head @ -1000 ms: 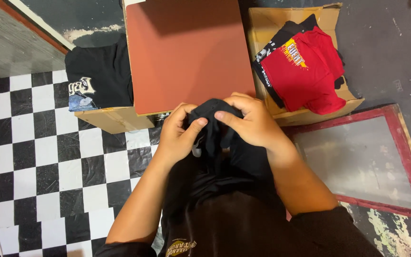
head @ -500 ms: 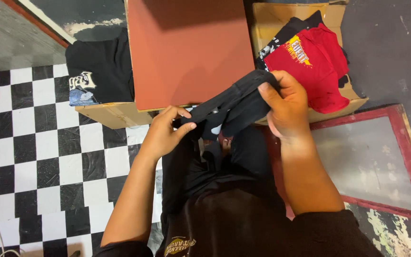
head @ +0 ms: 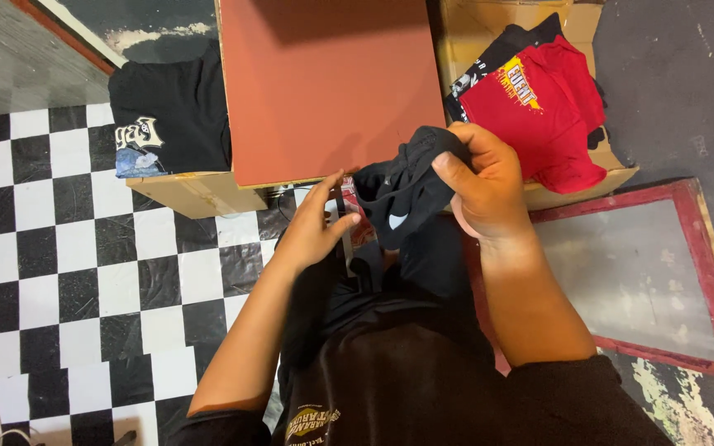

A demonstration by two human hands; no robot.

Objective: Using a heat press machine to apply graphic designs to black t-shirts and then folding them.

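Just off the near edge of the red-brown board (head: 332,91), the black garment (head: 402,194) hangs bunched, not yet spread on it. My right hand (head: 485,186) pinches its top fold, fingers clenched. My left hand (head: 316,227) touches its left side, fingers loose. Beyond the board's right edge, a red shirt (head: 539,107) lies in a cardboard box (head: 613,169); a black printed shirt (head: 171,116) sits off its left edge.

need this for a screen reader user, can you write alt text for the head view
Seen from above, a person's right hand holds up a bunched black garment while the left hand touches its lower edge. Ahead lies a reddish-brown board, with a red shirt in a cardboard box to the right.
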